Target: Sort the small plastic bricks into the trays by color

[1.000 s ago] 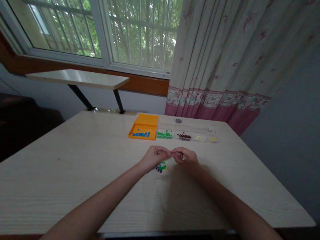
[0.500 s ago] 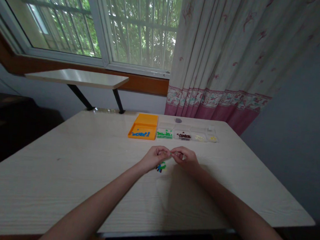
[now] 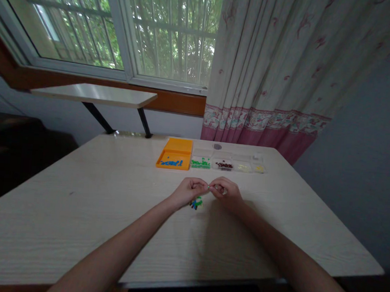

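Observation:
My left hand (image 3: 190, 190) and my right hand (image 3: 224, 192) meet fingertip to fingertip above the table, both closed in a pinch. Between the fingertips shows a tiny green speck (image 3: 208, 186), too small to name. Just below my left hand lies a small cluster of green, blue, dark and yellow pieces (image 3: 196, 203), partly hidden by that hand. Beyond the hands stand an orange box (image 3: 175, 145) with blue pieces (image 3: 171, 163) and clear boxes holding green pieces (image 3: 200, 162), dark brown pieces (image 3: 225, 165) and pale yellow pieces (image 3: 243, 168).
The pale wooden table (image 3: 108, 220) spreads around the hands. A grey round spot (image 3: 217, 146) lies near its back edge. At the back left a white shelf (image 3: 97, 94) stands on black legs, under a window. A patterned curtain (image 3: 268, 71) hangs behind the table.
The hands have hardly moved. The fingertips have shifted slightly, and a green speck now shows between them.

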`<state>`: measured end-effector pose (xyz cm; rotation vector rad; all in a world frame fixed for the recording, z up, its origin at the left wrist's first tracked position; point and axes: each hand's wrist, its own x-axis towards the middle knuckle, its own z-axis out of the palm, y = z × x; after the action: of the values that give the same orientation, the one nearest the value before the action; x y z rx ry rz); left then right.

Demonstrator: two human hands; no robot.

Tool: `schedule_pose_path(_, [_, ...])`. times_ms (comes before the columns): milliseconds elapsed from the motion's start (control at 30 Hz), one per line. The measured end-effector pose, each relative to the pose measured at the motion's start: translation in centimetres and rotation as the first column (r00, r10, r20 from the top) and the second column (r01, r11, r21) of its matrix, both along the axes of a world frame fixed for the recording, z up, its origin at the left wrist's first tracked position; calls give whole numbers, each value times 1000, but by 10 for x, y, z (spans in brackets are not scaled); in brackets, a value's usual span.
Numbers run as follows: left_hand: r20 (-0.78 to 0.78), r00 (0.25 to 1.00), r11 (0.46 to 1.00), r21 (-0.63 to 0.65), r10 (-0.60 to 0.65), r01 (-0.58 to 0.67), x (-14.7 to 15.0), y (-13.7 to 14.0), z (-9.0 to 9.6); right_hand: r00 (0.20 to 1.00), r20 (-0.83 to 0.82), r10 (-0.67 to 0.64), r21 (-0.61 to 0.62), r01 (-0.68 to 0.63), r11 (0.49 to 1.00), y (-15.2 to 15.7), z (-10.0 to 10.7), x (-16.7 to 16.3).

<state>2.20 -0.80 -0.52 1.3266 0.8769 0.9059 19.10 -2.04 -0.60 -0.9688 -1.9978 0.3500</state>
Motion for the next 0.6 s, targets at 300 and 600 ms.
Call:
schedule_pose_path(300, [-127,992,994,109,-4,18,-3,0,3,995,-60,-76,75,81,994,-1,7,2])
schedule_pose_path(600, [-689,658,819,542,306,187,-37,11,14,946,-186,-266,334,315,888,2,24,27])
